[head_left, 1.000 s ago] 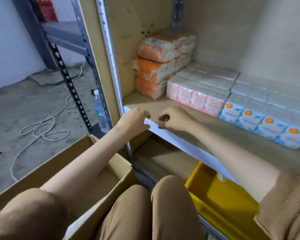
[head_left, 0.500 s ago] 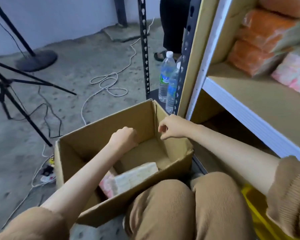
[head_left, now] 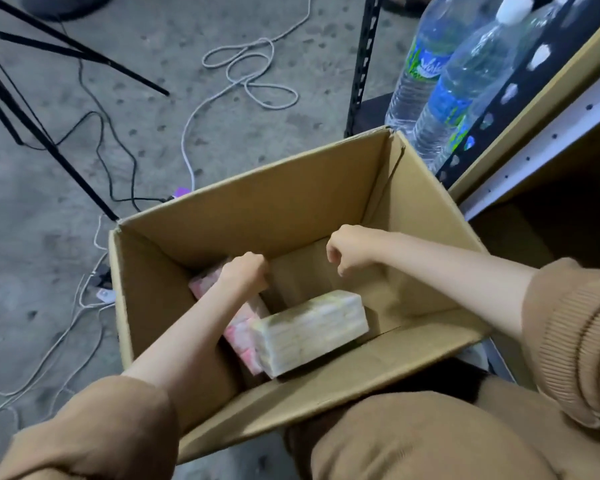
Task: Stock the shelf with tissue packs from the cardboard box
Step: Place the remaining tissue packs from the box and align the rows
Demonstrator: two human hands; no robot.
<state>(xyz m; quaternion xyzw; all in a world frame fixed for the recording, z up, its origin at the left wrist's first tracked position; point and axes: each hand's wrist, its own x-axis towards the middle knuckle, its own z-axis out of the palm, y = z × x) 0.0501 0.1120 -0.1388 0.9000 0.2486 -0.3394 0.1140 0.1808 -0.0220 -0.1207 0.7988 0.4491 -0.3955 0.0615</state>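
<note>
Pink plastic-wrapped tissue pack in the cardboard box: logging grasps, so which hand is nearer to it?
Left. The left hand is right over the pink plastic-wrapped tissue pack, seemingly touching it; the right hand hovers apart over the box's bare side.

A grey concrete floor (head_left: 250,133) strewn with cables (head_left: 246,69), black tripod legs (head_left: 45,133) and two water bottles (head_left: 440,98).

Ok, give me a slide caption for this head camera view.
Both bare hands, left and right, reach into the open brown cardboard box holding a pale yellow tissue pack and a pink one.
</note>
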